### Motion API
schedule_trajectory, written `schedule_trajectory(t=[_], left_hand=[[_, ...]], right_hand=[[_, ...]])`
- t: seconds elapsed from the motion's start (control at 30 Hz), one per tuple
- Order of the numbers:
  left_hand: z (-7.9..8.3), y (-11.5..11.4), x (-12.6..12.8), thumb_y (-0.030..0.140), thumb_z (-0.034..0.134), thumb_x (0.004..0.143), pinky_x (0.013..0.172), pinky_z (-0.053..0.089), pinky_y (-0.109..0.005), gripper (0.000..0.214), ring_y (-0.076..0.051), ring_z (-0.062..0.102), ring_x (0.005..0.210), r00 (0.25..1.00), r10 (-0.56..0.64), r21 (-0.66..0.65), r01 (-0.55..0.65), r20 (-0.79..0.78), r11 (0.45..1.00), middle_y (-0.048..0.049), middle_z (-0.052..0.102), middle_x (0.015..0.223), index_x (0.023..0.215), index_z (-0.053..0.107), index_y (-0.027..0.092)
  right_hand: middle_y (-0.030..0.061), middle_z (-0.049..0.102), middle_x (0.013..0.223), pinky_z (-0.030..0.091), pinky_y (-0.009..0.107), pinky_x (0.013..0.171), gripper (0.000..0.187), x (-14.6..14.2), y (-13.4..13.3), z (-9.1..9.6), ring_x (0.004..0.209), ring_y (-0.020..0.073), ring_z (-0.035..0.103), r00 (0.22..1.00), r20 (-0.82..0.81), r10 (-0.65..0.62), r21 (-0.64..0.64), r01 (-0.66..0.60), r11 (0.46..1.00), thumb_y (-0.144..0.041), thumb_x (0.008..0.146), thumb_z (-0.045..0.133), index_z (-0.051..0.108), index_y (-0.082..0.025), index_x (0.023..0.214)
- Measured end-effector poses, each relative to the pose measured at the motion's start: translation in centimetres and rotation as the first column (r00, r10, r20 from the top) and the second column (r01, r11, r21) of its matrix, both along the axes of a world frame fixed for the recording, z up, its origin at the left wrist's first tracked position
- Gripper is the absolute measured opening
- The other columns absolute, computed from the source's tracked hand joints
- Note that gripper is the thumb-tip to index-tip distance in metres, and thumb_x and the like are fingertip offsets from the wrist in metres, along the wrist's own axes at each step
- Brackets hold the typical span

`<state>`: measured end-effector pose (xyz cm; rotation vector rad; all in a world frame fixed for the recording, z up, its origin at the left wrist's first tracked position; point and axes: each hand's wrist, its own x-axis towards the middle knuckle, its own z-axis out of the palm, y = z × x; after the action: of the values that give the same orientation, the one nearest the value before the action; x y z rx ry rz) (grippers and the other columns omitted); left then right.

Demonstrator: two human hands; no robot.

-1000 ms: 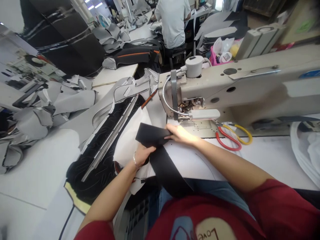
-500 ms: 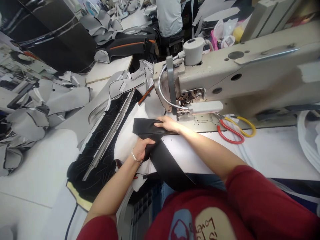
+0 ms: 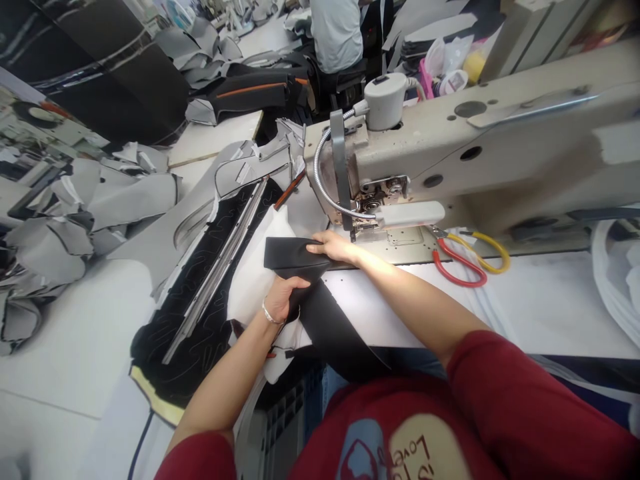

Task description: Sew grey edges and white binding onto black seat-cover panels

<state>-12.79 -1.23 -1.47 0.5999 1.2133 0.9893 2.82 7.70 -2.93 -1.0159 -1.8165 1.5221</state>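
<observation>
A black strip of fabric (image 3: 335,327) hangs over the table's front edge toward my lap, its upper end folded over. My left hand (image 3: 281,297) grips the strip from below, thumb on top. Higher up and to the right, my right hand (image 3: 334,247) pinches the same strip near the fold; some of its fingertips are hidden. Just behind my right hand is the needle area of a sewing machine (image 3: 370,207). Under the strip's left end lies a white piece of material (image 3: 250,280).
Scissors (image 3: 463,257) with red and yellow handles lie right of the needle area. To the left is a black quilted panel (image 3: 200,293) with grey strips on it. Grey cut pieces (image 3: 120,193) are piled farther left. A person (image 3: 337,33) sits beyond the machine.
Both hands keep their hold on the black strip and have hardly moved. The whole view has shifted very slightly.
</observation>
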Motion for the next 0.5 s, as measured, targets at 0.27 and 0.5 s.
schedule_trajectory(t=[0.27, 0.5], left_hand=[[-0.2, 0.2, -0.1, 0.002, 0.060, 0.049, 0.069, 0.051, -0.038, 0.048, -0.019, 0.061, 0.066, 0.999, -0.004, -0.033, 0.003, -0.034, 0.999, -0.0041, 0.065, 0.078, 0.095, 0.058, 0.012], [1.3, -1.6, -3.9, 0.003, 0.063, 0.048, 0.079, 0.048, -0.029, 0.032, -0.020, 0.059, 0.085, 0.863, 0.303, 0.317, -0.178, -0.405, 0.931, -0.0008, 0.065, 0.075, 0.078, 0.061, 0.014]], right_hand=[[-0.0030, 0.051, 0.065, 0.034, 0.022, 0.063, 0.029, -0.1, 0.4, -0.1, 0.064, 0.0102, 0.047, 0.998, 0.058, 0.005, 0.024, -0.006, 1.000, -0.043, 0.073, 0.051, 0.050, -0.014, 0.068], [0.0063, 0.058, 0.085, 0.038, 0.028, 0.072, 0.027, -1.1, -2.9, 1.6, 0.081, 0.0171, 0.052, 0.944, 0.314, -0.099, 0.473, -0.066, 0.879, -0.039, 0.081, 0.043, 0.053, -0.016, 0.093]])
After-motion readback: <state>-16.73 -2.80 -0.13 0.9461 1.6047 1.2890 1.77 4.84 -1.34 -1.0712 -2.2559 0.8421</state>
